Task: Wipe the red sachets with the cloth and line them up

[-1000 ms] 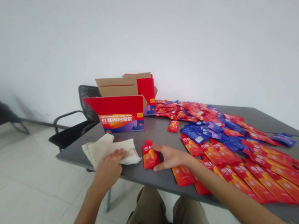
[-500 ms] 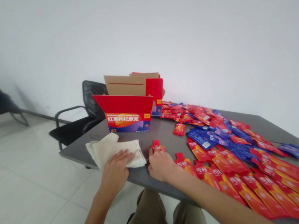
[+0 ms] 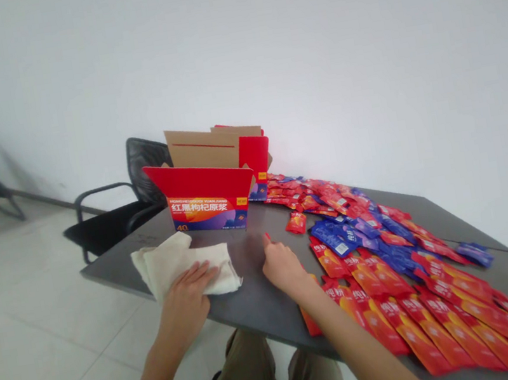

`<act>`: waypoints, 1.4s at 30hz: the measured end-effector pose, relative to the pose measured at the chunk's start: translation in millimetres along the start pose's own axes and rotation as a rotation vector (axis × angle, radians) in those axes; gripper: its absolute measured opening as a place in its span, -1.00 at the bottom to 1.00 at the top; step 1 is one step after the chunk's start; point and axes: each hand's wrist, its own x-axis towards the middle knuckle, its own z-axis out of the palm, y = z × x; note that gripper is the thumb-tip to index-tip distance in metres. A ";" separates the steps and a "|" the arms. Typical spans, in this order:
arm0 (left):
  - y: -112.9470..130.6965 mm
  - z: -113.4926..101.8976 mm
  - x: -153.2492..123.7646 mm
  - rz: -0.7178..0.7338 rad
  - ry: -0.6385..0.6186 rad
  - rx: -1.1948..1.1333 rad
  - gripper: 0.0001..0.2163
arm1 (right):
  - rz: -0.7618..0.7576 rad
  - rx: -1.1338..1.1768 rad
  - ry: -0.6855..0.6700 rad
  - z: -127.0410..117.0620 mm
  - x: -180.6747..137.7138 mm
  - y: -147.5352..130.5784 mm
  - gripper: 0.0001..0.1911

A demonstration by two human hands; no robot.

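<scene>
My left hand [image 3: 182,299] lies flat, fingers spread, on a folded cream cloth [image 3: 174,263] near the table's front left corner. My right hand [image 3: 283,266] is closed around a red sachet; only its top tip [image 3: 267,236] shows above my knuckles. An open red carton [image 3: 204,194] with raised cardboard flaps stands behind both hands. Right of my right hand, red sachets [image 3: 397,302] lie in overlapping rows, with blue sachets [image 3: 342,234] mixed in farther back.
The grey table [image 3: 251,293] has its front edge just beneath my wrists. A black office chair [image 3: 118,215] stands behind the table's left corner. One red sachet [image 3: 296,222] lies alone near the carton. A white wall is behind.
My right hand closed over the red sachet that lay on the table and lifted it up and slightly right. My left hand stayed on the cloth.
</scene>
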 end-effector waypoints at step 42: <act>71.6 1.1 34.0 0.243 -0.279 -0.087 -0.45 | -0.574 0.658 -0.163 30.7 0.8 69.1 0.07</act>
